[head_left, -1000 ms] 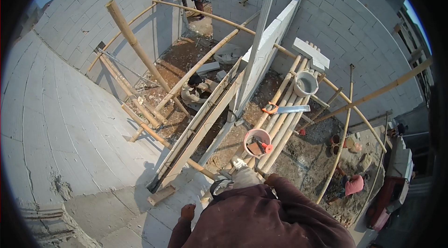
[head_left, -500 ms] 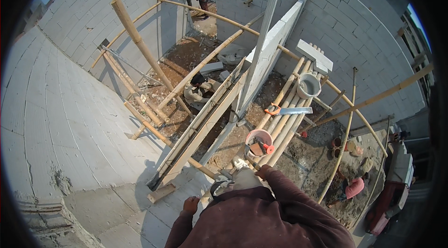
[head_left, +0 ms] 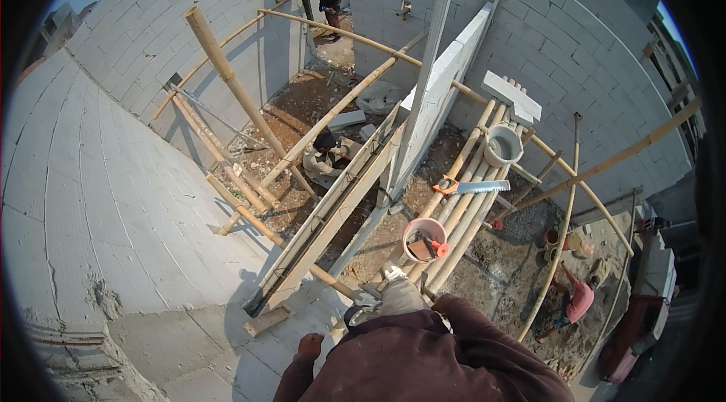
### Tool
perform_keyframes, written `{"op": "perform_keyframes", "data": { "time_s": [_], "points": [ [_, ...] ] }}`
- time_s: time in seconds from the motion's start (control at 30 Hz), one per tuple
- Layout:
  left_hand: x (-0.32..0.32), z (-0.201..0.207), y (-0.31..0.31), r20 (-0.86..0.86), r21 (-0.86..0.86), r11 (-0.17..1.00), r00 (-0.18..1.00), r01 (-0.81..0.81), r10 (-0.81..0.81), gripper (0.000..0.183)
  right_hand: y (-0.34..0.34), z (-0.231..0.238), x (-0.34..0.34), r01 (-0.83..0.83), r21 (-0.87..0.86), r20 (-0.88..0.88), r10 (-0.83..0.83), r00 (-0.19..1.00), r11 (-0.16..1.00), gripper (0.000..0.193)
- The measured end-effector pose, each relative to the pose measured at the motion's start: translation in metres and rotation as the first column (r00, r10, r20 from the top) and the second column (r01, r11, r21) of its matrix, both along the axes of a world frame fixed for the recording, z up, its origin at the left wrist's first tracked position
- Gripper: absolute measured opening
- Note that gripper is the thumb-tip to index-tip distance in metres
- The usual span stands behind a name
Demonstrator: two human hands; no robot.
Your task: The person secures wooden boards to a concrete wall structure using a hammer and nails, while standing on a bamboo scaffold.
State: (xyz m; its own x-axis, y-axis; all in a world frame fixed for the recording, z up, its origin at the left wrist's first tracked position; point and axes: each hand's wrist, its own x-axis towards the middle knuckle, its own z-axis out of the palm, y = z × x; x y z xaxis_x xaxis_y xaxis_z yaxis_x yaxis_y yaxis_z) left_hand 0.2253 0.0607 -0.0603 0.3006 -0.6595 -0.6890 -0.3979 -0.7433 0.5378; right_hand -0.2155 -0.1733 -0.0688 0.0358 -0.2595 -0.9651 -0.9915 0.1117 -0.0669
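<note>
This was a building site: unplastered walls of pale-grey rectangular blocks [head_left: 575, 46] rose around bare brown soil [head_left: 299, 103], and an orange-handled silver handsaw [head_left: 482, 186] and a round pink bucket [head_left: 409, 235] rested on a platform of yellowish bamboo poles [head_left: 460, 229].

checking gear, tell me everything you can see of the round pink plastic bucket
The round, pale pink, plastic-looking bucket stands open-topped, apparently upright, on the long tan bamboo poles, lower in the picture than the orange-handled, silver-bladed handsaw. Inside are a flat brown piece, a red object and dark items; what they are is unclear. Outside, only the poles visibly touch it; no handle is discernible.
</note>
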Motion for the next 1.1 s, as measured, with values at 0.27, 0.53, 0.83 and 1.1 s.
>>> {"op": "perform_keyframes", "data": {
  "time_s": [0.27, 0.53, 0.83, 1.1],
  "points": [
    [-0.025, -0.017, -0.018, -0.087, -0.018, 0.996, 0.992, -0.090, 0.089, 0.041, -0.008, 0.002, 0.003, -0.116, -0.116, -0.013, 0.115, 0.993, 0.987, 0.041],
    [-0.015, -0.016, -0.002, -0.063, -0.022, 0.991, 0.989, -0.134, 0.133, 0.040, -0.027, 0.027, 0.036, -0.182, -0.105, -0.029, 0.180, 0.983, 0.978, 0.041],
    [-0.014, -0.006, 0.025, 0.197, -0.180, 0.915, 0.925, 0.360, -0.325, 0.035, -0.024, 0.022, 0.032, -0.180, -0.085, -0.008, 0.180, 0.984, 0.980, 0.042],
    [-0.025, -0.009, 0.002, -0.004, -0.036, 0.994, 0.995, 0.100, -0.101, 0.036, -0.019, 0.009, 0.019, -0.228, -0.117, -0.038, 0.225, 0.974, 0.966, 0.040]
  ]
}}
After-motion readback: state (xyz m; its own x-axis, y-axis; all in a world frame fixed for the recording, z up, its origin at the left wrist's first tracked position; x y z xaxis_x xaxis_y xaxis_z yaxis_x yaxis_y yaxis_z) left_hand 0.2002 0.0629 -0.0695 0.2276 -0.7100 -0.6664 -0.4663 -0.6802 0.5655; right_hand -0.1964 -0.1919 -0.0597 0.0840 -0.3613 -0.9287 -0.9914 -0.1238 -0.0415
